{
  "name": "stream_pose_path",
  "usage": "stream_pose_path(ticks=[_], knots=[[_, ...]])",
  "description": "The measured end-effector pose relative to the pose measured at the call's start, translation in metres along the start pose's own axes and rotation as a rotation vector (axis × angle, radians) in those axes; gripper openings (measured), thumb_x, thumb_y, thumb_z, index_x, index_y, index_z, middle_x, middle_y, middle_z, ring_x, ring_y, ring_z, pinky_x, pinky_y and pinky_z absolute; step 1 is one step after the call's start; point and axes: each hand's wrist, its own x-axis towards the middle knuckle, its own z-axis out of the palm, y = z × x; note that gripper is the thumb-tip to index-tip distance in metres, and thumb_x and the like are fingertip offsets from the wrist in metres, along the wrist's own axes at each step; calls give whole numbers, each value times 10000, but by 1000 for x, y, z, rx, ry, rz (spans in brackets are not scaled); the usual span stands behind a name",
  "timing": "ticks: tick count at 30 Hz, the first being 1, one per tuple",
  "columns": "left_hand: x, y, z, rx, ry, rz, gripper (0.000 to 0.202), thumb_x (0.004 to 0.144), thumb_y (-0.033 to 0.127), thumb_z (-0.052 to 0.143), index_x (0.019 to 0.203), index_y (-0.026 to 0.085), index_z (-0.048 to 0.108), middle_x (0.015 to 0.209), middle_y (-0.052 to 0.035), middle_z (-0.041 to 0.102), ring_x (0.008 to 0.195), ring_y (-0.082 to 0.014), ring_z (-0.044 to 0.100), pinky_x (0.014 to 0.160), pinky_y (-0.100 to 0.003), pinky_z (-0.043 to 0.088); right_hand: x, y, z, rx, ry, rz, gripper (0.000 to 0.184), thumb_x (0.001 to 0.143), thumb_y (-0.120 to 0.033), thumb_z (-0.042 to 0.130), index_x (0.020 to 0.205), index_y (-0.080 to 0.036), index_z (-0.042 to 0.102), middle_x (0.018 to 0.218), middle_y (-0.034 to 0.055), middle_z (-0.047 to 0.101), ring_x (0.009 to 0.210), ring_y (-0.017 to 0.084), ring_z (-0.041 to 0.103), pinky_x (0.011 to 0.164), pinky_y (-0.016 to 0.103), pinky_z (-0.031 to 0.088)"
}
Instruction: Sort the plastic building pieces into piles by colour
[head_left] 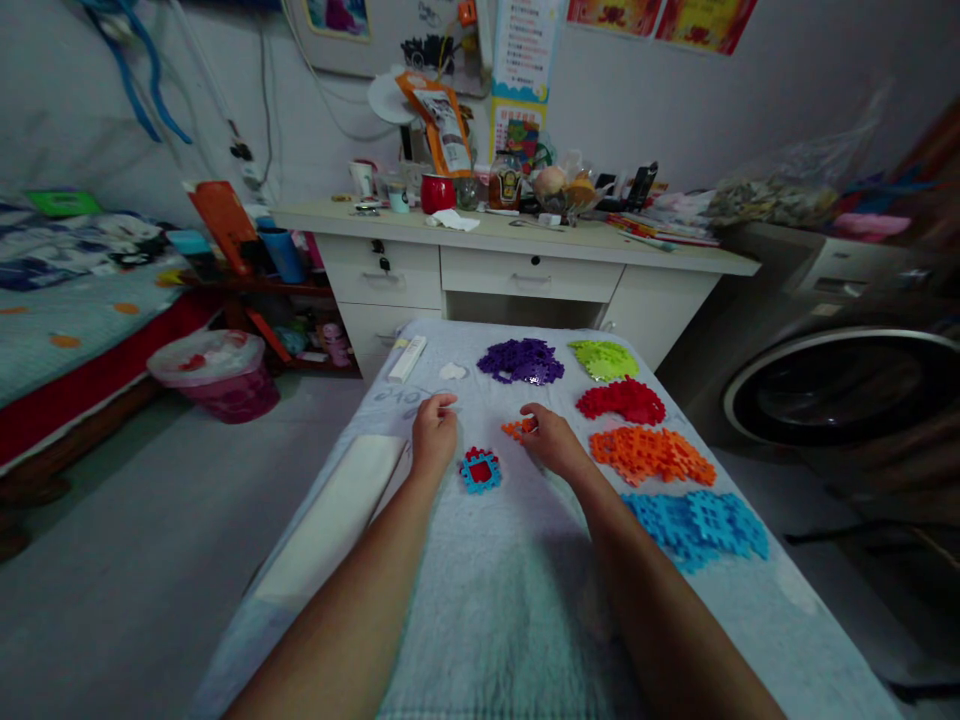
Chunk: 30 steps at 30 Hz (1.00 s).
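My right hand pinches an orange plastic interlocking piece with notched edges, just above the cloth-covered table. Left of it, my left hand hovers with fingers bent and slightly apart, with nothing seen in it. Between and a little below the hands lies a small joined block, blue notched pieces around a red middle. To the right, loose pieces lie sorted by colour: an orange pile, a blue pile and a red pile. Farther back are a purple pile and a lime-green pile.
A long white pad lies along the table's left side, with a white strip beyond it. Behind stands a white desk crowded with jars and bags. A washing machine is at right, a pink bin at left.
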Motion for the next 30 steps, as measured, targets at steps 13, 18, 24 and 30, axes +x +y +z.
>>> stream_pose_path(ticks=[13,18,24,30], knots=[[0,-3,0,6,-15,-7,298,722,148,500,957,202,676,951,-47,675,862,-190,635,865,-346,489,-1,10,14,-247,29,-52,257,824,-209,600,1064,-140,663,1070,135,586,978,219,566,848,294,412],[1,-4,1,6,-21,-18,302,718,156,500,959,200,676,908,-44,670,849,-193,636,812,-333,498,-6,8,0,-225,32,-78,275,794,-123,606,1062,-130,667,1060,124,580,890,179,589,788,253,430],[1,-9,3,1,-27,-19,314,718,168,503,976,202,679,892,-42,669,825,-193,633,763,-319,501,-22,32,-55,-246,90,-154,376,739,-27,604,1099,-123,657,1095,125,604,937,183,596,865,268,447],[2,-15,4,-7,-46,-3,318,724,172,503,990,202,674,935,-52,676,859,-198,634,808,-334,498,-38,90,-114,-418,115,-63,306,766,-115,625,1066,-143,679,1094,127,660,1025,231,603,881,311,462]])
